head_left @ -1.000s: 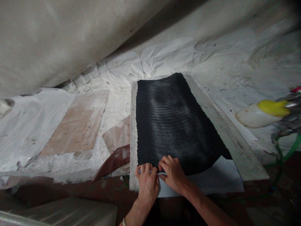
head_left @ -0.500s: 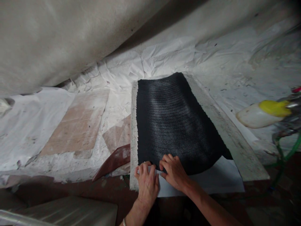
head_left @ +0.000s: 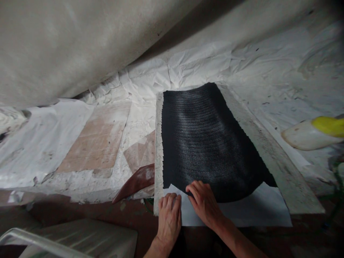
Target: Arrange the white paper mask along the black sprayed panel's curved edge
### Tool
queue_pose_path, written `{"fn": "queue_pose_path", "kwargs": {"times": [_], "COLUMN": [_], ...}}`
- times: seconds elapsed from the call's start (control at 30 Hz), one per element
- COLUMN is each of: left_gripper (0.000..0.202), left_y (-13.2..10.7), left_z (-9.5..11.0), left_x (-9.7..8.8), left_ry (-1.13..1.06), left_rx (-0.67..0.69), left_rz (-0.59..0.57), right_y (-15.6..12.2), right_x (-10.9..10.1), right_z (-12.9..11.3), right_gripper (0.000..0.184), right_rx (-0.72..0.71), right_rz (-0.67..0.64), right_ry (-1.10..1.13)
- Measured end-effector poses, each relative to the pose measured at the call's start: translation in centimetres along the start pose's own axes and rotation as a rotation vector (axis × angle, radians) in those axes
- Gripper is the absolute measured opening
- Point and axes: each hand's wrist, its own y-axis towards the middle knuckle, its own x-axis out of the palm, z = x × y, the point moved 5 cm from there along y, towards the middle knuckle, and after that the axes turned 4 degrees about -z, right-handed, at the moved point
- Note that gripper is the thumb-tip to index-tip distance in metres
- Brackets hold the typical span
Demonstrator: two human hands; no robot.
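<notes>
A black sheet of material (head_left: pixel 206 139), with jagged side edges and rows of ribs across its middle, lies on a white sheet of paper (head_left: pixel 252 211). Its near edge is lifted and curves up off the paper. My right hand (head_left: pixel 204 202) is closed on that near edge, fingers curled around it. To the left, my left hand (head_left: pixel 170 215) rests on the paper's near left corner, fingers side by side and laid over the sheet. Beneath both sheets is a pale, stained board (head_left: pixel 271 165).
A spray gun cup (head_left: pixel 301 136) with a yellow band is at the right. Left of the board are a brown flat panel (head_left: pixel 94 143) and a dark red strip (head_left: pixel 137 179). Crumpled white covering (head_left: pixel 188 64) lines the back. A metal tube (head_left: pixel 40 243) crosses the lower left.
My left hand has come off the black sheet's near left corner and moved slightly down onto the paper. The sheet's near left edge now shows more white beneath it. The view has shifted left.
</notes>
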Motion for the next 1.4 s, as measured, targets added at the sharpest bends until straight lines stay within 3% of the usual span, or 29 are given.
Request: {"fn": "queue_pose_path", "kwargs": {"times": [0.33, 0.5, 0.67, 0.9, 1.07, 1.23, 1.4], "left_gripper": [0.035, 0.037, 0.054, 0.068, 0.070, 0.073, 0.071], "left_y": [-1.3, -2.4, -3.3, -4.2, -4.9, -5.4, -5.7], "left_z": [-1.5, -1.6, -2.0, -1.2, -0.6, -0.9, -1.1], "left_x": [-0.9, -1.1, -0.1, 0.6, 0.8, 1.0, 1.4], "left_ry": [0.153, 0.286, 0.456, 0.492, 0.511, 0.427, 0.430], "left_rx": [-0.058, 0.035, 0.164, 0.239, 0.207, 0.136, 0.151], "left_rz": [0.121, 0.176, 0.062, 0.035, -0.008, -0.015, -0.038], "right_y": [-2.0, -4.1, -8.0, -11.3, -13.0, -13.9, -14.0], "right_x": [1.6, 2.1, 1.8, 1.2, 0.9, 1.3, 2.0], "right_z": [-2.1, -2.8, -1.5, 0.7, 2.6, 3.7, 4.4], "right_gripper": [0.042, 0.048, 0.046, 0.058, 0.054, 0.046, 0.046], "right_rx": [-0.098, -0.140, -0.127, -0.132, -0.079, -0.135, -0.175], "right_rz": [-0.011, 0.011, 0.088, 0.120, 0.120, 0.216, 0.271], "right_ry": [0.017, 0.013, -0.046, -0.212, -0.213, -0.204, -0.182]}}
